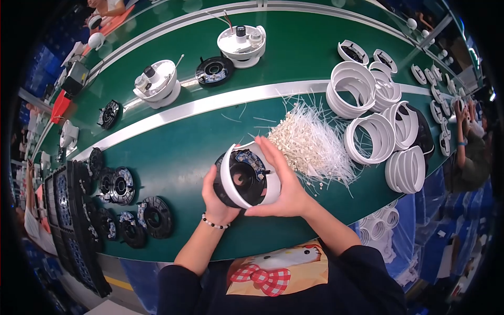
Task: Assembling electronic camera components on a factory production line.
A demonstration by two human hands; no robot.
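Between my two hands, just above the green bench, is a round white plastic housing ring (227, 178) with a black disc (242, 185) seated against it; a blue circuit board shows at the disc's upper edge. My left hand (218, 199) is wrapped round the left and lower side of the black disc. My right hand (283, 189) grips the white ring from the right, fingers along its top edge and thumb under its lower rim. Right beyond my right hand lies a heap of white plastic strips and small cream-coloured pieces (315, 144).
Several white rings (370, 139) stand at the right. Black discs with circuit boards (156, 217) lie at the left beside black trays (65, 210). On the far strip stand two white domed units (241, 47), (157, 86) and a black disc (214, 71). Another person (467, 147) sits far right.
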